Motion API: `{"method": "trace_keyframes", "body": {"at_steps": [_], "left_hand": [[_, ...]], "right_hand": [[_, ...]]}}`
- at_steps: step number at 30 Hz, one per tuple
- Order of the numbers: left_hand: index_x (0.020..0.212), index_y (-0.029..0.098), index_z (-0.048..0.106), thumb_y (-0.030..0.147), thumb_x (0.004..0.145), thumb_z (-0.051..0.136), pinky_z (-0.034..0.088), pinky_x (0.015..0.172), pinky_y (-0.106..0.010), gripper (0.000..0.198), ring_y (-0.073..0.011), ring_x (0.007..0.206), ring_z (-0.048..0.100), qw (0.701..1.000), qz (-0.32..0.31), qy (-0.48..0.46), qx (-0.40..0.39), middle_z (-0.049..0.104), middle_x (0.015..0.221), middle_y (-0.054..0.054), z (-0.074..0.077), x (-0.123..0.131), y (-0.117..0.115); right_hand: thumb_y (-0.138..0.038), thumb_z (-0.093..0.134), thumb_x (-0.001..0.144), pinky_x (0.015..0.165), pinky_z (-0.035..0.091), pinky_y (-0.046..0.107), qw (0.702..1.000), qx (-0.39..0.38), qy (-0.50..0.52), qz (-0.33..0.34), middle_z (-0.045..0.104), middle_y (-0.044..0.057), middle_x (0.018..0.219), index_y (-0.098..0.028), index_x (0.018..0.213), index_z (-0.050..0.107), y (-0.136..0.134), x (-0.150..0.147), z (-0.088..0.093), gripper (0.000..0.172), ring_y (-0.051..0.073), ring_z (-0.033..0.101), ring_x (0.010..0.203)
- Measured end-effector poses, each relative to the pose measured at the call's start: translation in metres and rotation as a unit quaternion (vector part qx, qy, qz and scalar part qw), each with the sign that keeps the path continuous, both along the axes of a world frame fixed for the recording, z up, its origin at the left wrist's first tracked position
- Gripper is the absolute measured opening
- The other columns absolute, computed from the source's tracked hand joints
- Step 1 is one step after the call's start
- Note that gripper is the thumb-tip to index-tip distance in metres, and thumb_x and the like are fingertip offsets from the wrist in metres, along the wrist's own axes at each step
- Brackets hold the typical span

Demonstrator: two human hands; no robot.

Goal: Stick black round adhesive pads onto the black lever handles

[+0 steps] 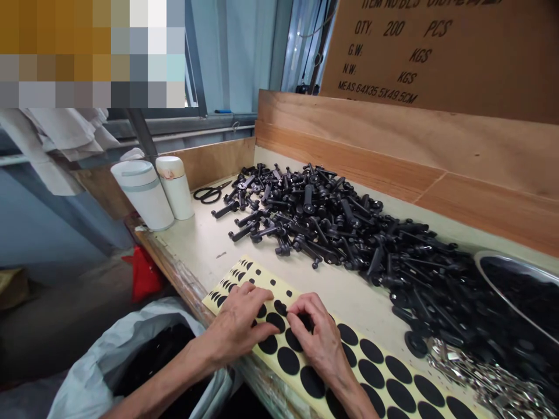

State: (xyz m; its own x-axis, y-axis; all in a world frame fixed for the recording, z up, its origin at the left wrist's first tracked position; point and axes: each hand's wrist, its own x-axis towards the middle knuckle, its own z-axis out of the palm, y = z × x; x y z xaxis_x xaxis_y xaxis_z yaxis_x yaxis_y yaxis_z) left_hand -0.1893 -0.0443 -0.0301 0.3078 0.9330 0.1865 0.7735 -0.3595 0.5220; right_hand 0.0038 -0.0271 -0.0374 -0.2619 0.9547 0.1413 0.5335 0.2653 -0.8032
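A yellow backing sheet of round black adhesive dots point(257, 278) lies across the near edge of the workbench. My left hand point(238, 323) rests on the sheet, its fingers apart and pointing toward the right hand. My right hand point(317, 334) is bent over the sheet, with its fingertips on a black dot point(304, 321). That dot is partly hidden, so I cannot tell whether it is gripped. Beyond the hands lies a large heap of black plastic handle-like parts point(314, 215).
Silver metal clips point(480, 369) and a metal bowl of black parts point(515, 285) sit at the right. Black-handled scissors point(209, 194) and two white cylindrical containers point(142, 195) stand at the far left. A lined bin point(100, 372) stands below the bench's near edge.
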Motion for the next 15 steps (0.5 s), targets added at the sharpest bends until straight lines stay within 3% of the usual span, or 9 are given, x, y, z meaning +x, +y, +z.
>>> {"method": "trace_keyframes", "body": {"at_steps": [2,5,9,12,15], "left_hand": [[0.11,0.022,0.058,0.031,0.083,0.064,0.041,0.081,-0.034,0.029,-0.0209,0.091,0.054,0.996,0.017,-0.068,-0.046,0.063,0.1,-0.005,0.006,-0.002,0.003],[0.093,0.022,0.065,0.023,0.085,0.058,0.04,0.085,-0.034,0.01,-0.0204,0.092,0.055,0.991,0.006,-0.122,-0.06,0.067,0.096,-0.003,0.011,0.001,0.009],[0.077,0.02,0.067,0.026,0.081,0.062,0.04,0.086,-0.032,0.008,-0.0206,0.092,0.057,0.968,0.04,-0.229,-0.097,0.069,0.091,-0.004,0.019,0.01,0.016],[0.073,0.019,0.066,0.032,0.077,0.065,0.044,0.075,-0.029,0.014,-0.0189,0.08,0.061,0.923,0.08,-0.33,-0.181,0.069,0.086,-0.003,0.032,0.021,0.017],[0.073,0.018,0.065,0.037,0.074,0.068,0.043,0.06,-0.026,0.02,-0.0172,0.065,0.061,0.857,0.104,-0.417,-0.283,0.068,0.077,-0.003,0.045,0.034,0.016]], "right_hand": [[-0.025,0.051,0.086,0.073,0.044,0.029,0.999,-0.019,0.036,0.015,0.056,0.0,0.086,-0.022,0.074,0.055,0.002,0.002,0.005,0.013,0.016,0.057,0.079],[-0.028,0.051,0.086,0.069,0.045,0.028,0.995,-0.026,0.085,0.041,0.057,0.001,0.084,-0.021,0.073,0.056,0.005,0.005,0.009,0.016,0.016,0.057,0.075],[-0.036,0.056,0.085,0.069,0.05,0.029,0.984,-0.049,0.173,-0.004,0.062,0.004,0.091,-0.02,0.091,0.065,0.006,0.008,0.004,0.019,0.018,0.061,0.077],[-0.044,0.062,0.081,0.072,0.054,0.032,0.956,-0.098,0.259,-0.095,0.063,0.007,0.098,-0.018,0.117,0.06,0.006,0.014,0.005,0.044,0.019,0.065,0.078],[-0.046,0.065,0.079,0.07,0.053,0.031,0.946,-0.127,0.274,-0.118,0.066,0.007,0.094,-0.017,0.107,0.065,0.003,0.025,0.015,0.04,0.02,0.065,0.08]]}}
